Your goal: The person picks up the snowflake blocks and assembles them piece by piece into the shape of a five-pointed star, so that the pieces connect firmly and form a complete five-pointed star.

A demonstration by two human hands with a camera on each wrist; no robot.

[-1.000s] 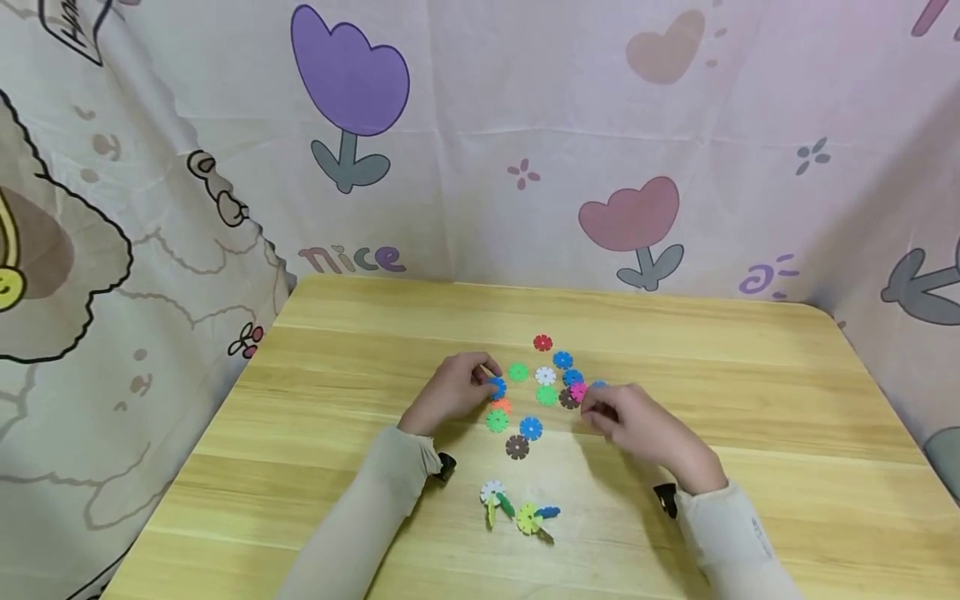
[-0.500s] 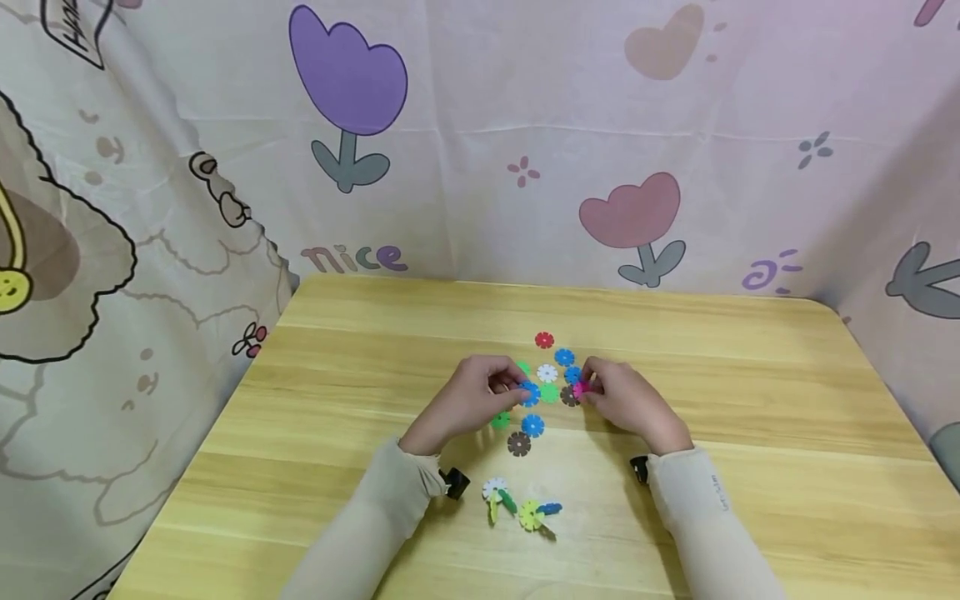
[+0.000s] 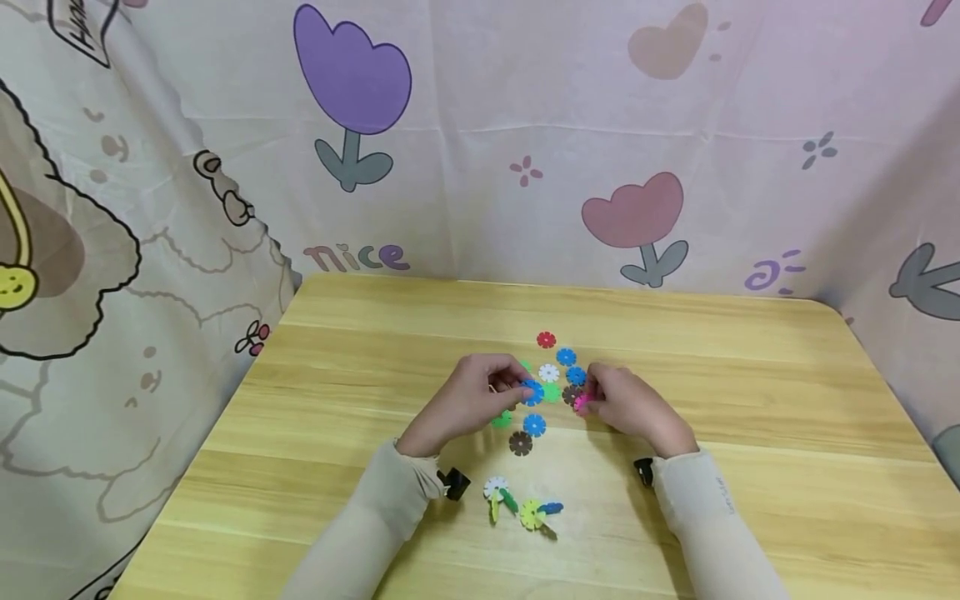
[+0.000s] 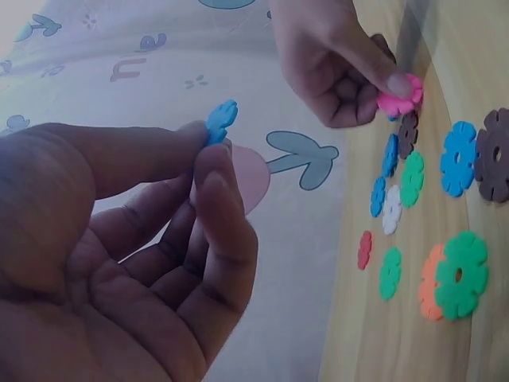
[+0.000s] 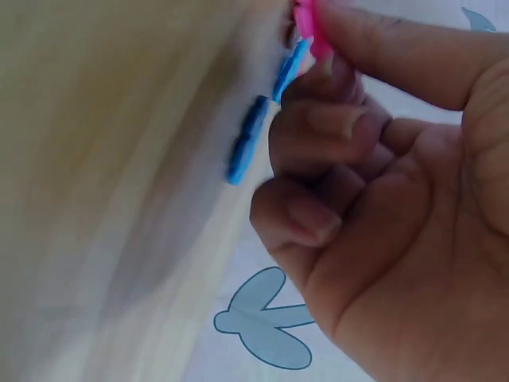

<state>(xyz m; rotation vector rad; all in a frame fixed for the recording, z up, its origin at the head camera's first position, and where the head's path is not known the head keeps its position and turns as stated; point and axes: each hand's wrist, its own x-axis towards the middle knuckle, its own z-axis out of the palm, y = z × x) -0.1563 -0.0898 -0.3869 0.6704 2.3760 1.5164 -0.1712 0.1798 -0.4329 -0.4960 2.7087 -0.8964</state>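
Observation:
Between thumb and fingertips, my left hand (image 3: 480,396) pinches a blue notched plastic disc (image 4: 222,122), raised over the scattered pieces. My right hand (image 3: 633,404) pinches a pink notched disc (image 4: 401,96) by its edge, just right of a brown disc (image 3: 572,395). In the left wrist view the pink disc shows below the right thumb. On the table around the hands lie a green disc (image 3: 552,392), a white disc (image 3: 549,372) and a red disc (image 3: 546,340). Part of an orange disc (image 4: 430,282) sits under another green disc (image 4: 461,274).
Nearer the person stand two joined clusters: a white, yellow and green one (image 3: 497,492) and a yellow-green, blue and brown one (image 3: 533,514). A blue disc (image 3: 535,425) and a brown disc (image 3: 521,443) lie between them and the hands. A printed curtain (image 3: 480,167) hangs behind the wooden table (image 3: 300,467).
My left hand has carried the blue disc rightward toward the middle. My right hand has moved left, taken hold of the pink disc and drawn it slightly toward the person.

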